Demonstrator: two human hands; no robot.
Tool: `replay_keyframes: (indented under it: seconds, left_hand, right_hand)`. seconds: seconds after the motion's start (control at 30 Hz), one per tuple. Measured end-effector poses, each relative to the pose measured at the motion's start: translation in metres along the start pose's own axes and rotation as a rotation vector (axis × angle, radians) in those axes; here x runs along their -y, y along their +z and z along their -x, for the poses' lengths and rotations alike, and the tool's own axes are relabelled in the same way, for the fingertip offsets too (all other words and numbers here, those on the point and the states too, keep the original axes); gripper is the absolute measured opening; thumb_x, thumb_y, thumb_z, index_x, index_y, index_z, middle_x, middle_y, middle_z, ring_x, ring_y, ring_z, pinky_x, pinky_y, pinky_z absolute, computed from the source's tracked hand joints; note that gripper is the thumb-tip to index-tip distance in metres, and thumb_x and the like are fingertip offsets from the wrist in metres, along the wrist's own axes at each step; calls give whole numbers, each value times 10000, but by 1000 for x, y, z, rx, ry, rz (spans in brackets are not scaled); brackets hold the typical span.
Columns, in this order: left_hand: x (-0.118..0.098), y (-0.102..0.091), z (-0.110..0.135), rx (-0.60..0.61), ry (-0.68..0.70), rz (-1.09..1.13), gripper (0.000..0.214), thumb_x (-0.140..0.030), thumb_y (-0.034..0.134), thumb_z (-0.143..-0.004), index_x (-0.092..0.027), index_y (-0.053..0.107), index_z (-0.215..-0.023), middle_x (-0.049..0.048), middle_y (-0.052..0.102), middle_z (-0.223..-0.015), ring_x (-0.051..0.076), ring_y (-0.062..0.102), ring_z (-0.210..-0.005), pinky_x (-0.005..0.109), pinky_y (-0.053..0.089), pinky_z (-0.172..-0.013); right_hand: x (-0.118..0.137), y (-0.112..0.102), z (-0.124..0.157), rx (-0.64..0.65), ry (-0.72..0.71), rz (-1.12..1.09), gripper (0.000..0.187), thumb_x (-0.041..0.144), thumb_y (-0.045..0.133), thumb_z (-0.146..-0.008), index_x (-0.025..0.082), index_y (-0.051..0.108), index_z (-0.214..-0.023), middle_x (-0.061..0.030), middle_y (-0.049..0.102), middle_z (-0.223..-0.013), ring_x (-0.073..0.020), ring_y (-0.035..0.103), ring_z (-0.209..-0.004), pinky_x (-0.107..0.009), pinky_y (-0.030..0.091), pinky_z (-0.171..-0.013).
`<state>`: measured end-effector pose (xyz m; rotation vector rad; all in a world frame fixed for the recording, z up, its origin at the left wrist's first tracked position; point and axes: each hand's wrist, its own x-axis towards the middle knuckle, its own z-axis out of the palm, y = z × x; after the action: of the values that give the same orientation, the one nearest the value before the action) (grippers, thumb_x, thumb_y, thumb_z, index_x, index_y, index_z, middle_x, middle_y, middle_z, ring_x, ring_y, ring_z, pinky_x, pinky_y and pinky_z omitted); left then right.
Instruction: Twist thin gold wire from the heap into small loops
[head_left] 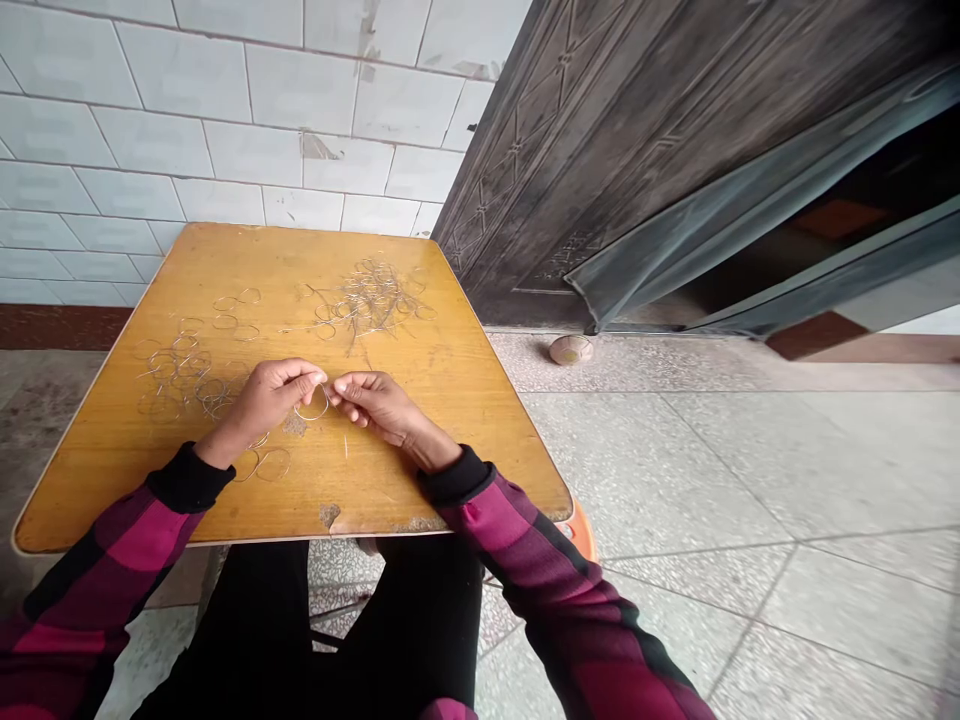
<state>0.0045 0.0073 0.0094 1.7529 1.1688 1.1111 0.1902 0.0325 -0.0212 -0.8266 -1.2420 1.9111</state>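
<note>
Over the near half of a yellow wooden table (450, 420), my left hand (274, 400) pinches a thin wire loop (312, 418) between thumb and fingertips. My right hand (381, 405) is closed in a pinch at the loop's right side, its fingertips almost meeting those of the left. The loop hangs as an open curve below the fingers; its ends are hidden in the grip. Left of my left hand lies a spread of bent wire rings (214, 395), some joined in figure-eight shapes. A tangled heap of wire pieces (375, 300) rests farther back.
Two wire rings (262, 464) lie near my left wrist, and a short straight wire (346, 446) is below my right hand. A tiled wall (225, 150) stands behind the table. On the floor to the right is a round object (571, 350), near a dark carved door (540, 170).
</note>
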Motion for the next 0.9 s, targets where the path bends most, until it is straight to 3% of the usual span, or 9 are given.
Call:
replay_keyframes:
  seconds: [0.13,0.33,0.43,0.6,0.8,0.9]
  left_hand:
    - [2,5,1,27,55,-46,199,-313,561,-833,-166,652,-734,-22,559,-579,100,480,-544,233,391,-544]
    - [12,10,1,-144,-74,131,354,-454,592,-824,-153,638,-1006,37,670,-817,124,576,-672,254,471,-638]
    - [15,14,3,-68,-171,194,396,-474,615,-801,-145,632,-1020,60,686,-861,156,623,-740,278,495,-662]
    - [18,26,9,196,-199,174,198,-342,587,-819,-167,666,-869,55,722,-821,157,646,-732,298,504,-692]
    - [22,34,14,231,-284,251,144,-275,626,-788,-156,666,-859,59,731,-787,146,663,-697,306,510,-712]
    - [21,32,12,125,-322,327,229,-322,660,-781,-147,672,-928,77,729,-864,152,663,-771,303,503,-742]
  right_hand:
    - [-3,9,2,51,40,57,330,405,831,-632,130,694,-752,54,576,-547,-32,486,-427,-145,351,-372]
    - [-2,7,1,-72,8,-90,355,398,862,-576,143,657,-715,30,651,-622,-44,563,-467,-149,462,-435]
    - [1,2,0,-133,-45,-131,366,401,875,-548,148,668,-713,30,657,-625,-44,578,-497,-140,476,-463]
    - [6,-5,0,-228,-142,-146,373,408,878,-527,158,672,-713,32,661,-638,-53,604,-537,-148,487,-498]
    - [7,-8,0,-261,-170,-99,368,419,859,-563,157,663,-731,29,644,-624,-62,594,-532,-163,474,-492]
    - [9,-11,3,-203,-136,-60,369,437,848,-585,153,652,-717,31,629,-607,-57,569,-504,-163,458,-473]
